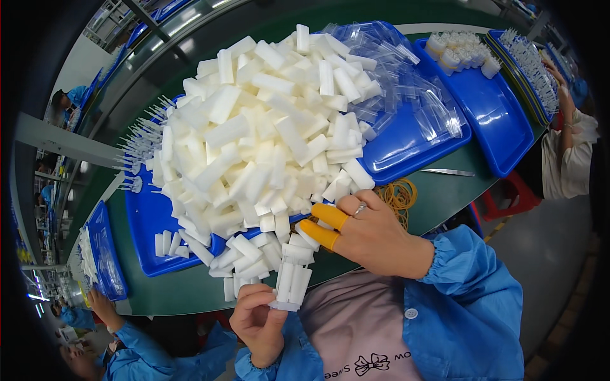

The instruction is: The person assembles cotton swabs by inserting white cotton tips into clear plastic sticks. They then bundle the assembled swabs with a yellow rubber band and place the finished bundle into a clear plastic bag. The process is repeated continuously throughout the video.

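Head view | Risk: loosened pinch could drop the bundle (293, 282); a brush from the right hand (368, 236) could topple the heap (248, 143) | Left hand (259, 322): pinching bundle, near side of heap | Right hand: narrow, at heap's near edge; grip cannot be told | Bundle: white pieces side by side, tilted, near end translucent

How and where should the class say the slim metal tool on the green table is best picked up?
Probably pinch the slim metal tool across its long edges near the middle, coming from above on the person's right. It is narrow and lies flat on the green table; its left end sits close beside the blue tray, so that end looks more awkward.
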The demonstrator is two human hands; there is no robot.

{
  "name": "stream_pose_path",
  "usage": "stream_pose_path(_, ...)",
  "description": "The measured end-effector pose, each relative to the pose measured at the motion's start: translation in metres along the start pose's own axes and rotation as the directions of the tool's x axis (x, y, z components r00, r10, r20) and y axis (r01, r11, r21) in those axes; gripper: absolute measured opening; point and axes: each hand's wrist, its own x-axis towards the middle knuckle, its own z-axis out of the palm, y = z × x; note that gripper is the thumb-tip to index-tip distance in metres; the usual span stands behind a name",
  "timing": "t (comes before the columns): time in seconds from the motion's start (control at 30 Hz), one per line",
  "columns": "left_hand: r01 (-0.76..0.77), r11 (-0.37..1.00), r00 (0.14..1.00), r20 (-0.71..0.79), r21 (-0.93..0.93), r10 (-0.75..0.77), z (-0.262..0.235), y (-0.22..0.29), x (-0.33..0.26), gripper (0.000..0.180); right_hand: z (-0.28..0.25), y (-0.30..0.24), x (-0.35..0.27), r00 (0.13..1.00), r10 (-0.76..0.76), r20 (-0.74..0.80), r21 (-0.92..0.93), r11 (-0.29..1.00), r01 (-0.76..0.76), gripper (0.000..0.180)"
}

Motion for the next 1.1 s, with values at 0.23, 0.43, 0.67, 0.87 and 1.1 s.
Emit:
stream_pose_path(0.23,-0.074,0.993,0.995,0.074,0.091,0.068,-0.009,-0.001,-0.004,0.020,-0.019,0.006,-0.003,0.976,0.116,-0.183,0.479,0.877,-0.015,0.031)
stream_pose_path(0.43,-0.327,0.940,0.893,0.359,0.100,0.272,0.012,0.008,0.013,0.023,-0.035,-0.004,-0.014,0.742,0.534,0.404,0.907,-0.337,-0.251,0.030)
stream_pose_path(0.67,-0.383,0.915,0.843,0.453,0.125,0.291,0.030,0.014,0.023,0.026,-0.031,0.002,-0.017,0.762,0.400,0.509,0.759,-0.626,-0.179,0.029)
stream_pose_path(0.87,-0.317,0.946,0.868,0.421,0.062,0.263,0.035,0.017,0.025,0.019,-0.031,0.004,-0.021,0.773,0.405,0.488,0.761,-0.632,-0.150,0.032)
stream_pose_path(1.1,-0.028,0.977,0.919,0.379,-0.213,0.109,0.033,0.000,0.021,0.014,-0.027,0.008,-0.027,0.813,0.419,0.405,0.785,-0.615,-0.074,0.030)
